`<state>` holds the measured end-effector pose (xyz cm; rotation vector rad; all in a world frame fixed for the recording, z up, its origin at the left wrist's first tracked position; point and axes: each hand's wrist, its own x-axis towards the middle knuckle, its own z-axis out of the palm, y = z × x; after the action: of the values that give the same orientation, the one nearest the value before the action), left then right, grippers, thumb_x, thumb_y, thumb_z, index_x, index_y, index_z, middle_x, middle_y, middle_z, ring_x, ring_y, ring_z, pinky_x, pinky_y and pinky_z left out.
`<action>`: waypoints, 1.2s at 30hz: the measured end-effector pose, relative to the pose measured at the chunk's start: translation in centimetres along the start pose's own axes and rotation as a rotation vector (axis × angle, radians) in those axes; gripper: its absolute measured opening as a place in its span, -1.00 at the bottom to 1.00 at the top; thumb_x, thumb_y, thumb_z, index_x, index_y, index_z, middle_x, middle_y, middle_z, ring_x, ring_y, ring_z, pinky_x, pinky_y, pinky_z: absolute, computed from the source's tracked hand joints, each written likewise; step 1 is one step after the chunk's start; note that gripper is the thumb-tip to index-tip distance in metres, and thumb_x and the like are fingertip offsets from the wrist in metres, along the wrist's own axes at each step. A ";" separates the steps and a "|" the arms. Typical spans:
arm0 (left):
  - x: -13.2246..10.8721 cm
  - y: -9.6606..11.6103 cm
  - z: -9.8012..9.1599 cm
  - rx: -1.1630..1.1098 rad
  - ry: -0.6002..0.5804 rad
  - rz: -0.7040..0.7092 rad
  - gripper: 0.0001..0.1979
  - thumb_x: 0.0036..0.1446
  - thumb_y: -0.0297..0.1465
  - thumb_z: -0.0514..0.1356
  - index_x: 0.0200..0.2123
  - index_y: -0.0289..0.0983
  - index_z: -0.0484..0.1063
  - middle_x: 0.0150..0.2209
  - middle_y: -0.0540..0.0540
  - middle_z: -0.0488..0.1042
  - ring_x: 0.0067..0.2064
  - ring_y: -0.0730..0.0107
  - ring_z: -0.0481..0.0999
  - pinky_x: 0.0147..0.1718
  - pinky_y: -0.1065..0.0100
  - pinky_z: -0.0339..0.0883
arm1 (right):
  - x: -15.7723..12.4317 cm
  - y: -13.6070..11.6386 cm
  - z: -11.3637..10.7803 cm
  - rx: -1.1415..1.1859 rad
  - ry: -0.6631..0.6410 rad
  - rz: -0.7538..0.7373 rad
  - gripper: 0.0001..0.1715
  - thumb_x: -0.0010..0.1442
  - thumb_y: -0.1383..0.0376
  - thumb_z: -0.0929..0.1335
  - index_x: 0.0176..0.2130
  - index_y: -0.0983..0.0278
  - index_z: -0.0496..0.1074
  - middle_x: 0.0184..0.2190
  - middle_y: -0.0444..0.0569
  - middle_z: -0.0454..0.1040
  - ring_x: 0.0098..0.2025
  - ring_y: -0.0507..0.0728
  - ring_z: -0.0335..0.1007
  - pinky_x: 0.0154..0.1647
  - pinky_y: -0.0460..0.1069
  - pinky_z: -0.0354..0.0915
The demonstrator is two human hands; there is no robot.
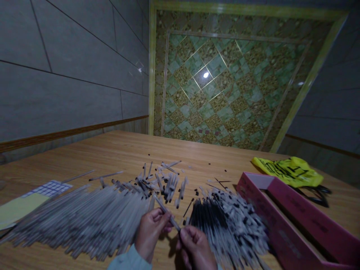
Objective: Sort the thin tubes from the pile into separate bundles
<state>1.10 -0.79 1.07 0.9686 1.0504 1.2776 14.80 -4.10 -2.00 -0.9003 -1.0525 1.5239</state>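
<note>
From the head camera, the tube (160,203) sits between the two hands, left of the box (281,232), slanting up and away; the left hand (156,227) pinches it along its length between thumb and fingers, and the right hand (195,245) is closed on its near end, though blur there makes the exact hold uncertain. It should be very light and fairly stiff, likely smooth plastic that could roll or slip, and might crack if bent hard; a light fingertip pinch along the shaft, with the other hand steadying the end, looks the sensible hold. Many more tubes (81,221) lie in a broad heap far left of the box, short pieces (170,185) are scattered nearer it, and dark rods (209,212) and pale caps (244,221) are piled just beside its left side. The table (126,148) is smooth wood grain, so loose parts may slide. Beyond the box lies a yellow bag (289,170); paper (24,208) is at the far left from it. Behind, grey tiles (78,75) flank a green patterned panel (239,86) that throws back a bright light.
</note>
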 end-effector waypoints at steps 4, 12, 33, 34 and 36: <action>0.0 -0.2 0.1 -0.003 0.018 -0.002 -0.67 -0.25 -0.17 0.35 -0.55 -0.34 0.46 -0.59 -0.07 0.52 -0.53 0.39 0.50 -0.59 0.48 0.37 | -0.1 0.1 -0.2 -0.037 0.103 -0.054 -0.52 -0.08 -0.03 0.41 -0.56 0.35 0.34 -0.83 -0.22 0.24 -0.84 -0.14 -0.08 -0.83 -0.20 -0.16; -0.2 0.2 -0.2 -0.097 0.119 -0.053 -0.66 -0.26 -0.19 0.36 -0.58 -0.34 0.40 -0.64 0.01 0.44 -0.59 0.51 0.43 -0.63 0.53 0.34 | -0.6 -1.2 0.4 -0.282 0.309 -0.140 -0.61 -0.20 0.08 0.47 -0.63 0.32 0.34 -0.83 -0.23 0.20 -0.79 -0.07 0.04 -0.78 -0.15 -0.03; -0.4 0.4 0.0 0.002 0.042 -0.011 -0.67 -0.21 -0.18 0.33 -0.57 -0.33 0.38 -0.67 0.04 0.41 -0.62 0.48 0.40 -0.66 0.50 0.27 | -0.6 -0.9 -0.6 -0.187 -0.082 0.110 -0.49 -0.17 -0.05 0.44 -0.55 0.33 0.32 -0.74 -0.20 0.33 -0.76 -0.10 0.09 -0.73 -0.17 -0.01; -0.3 0.4 0.0 -0.017 0.046 -0.019 -0.68 -0.20 -0.18 0.33 -0.55 -0.33 0.40 -0.67 0.04 0.40 -0.62 0.49 0.40 -0.66 0.51 0.26 | -0.8 -1.1 -0.7 -0.274 -0.126 0.114 -0.50 -0.17 -0.04 0.45 -0.54 0.34 0.35 -0.72 -0.19 0.35 -0.71 -0.06 0.19 -0.69 -0.16 0.06; -0.2 0.5 -0.1 -0.067 0.061 -0.038 -0.69 -0.17 -0.19 0.32 -0.50 -0.34 0.42 -0.66 0.06 0.39 -0.61 0.52 0.39 -0.66 0.53 0.23 | -1.6 -1.5 -1.0 -0.418 -0.214 0.120 -0.55 -0.10 0.02 0.44 -0.45 0.37 0.42 -0.58 -0.15 0.43 -0.56 0.02 0.35 -0.56 -0.12 0.21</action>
<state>0.86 -0.99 1.54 0.8601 1.0616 1.3098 16.46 -5.35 -0.91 -1.1179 -1.5343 1.5503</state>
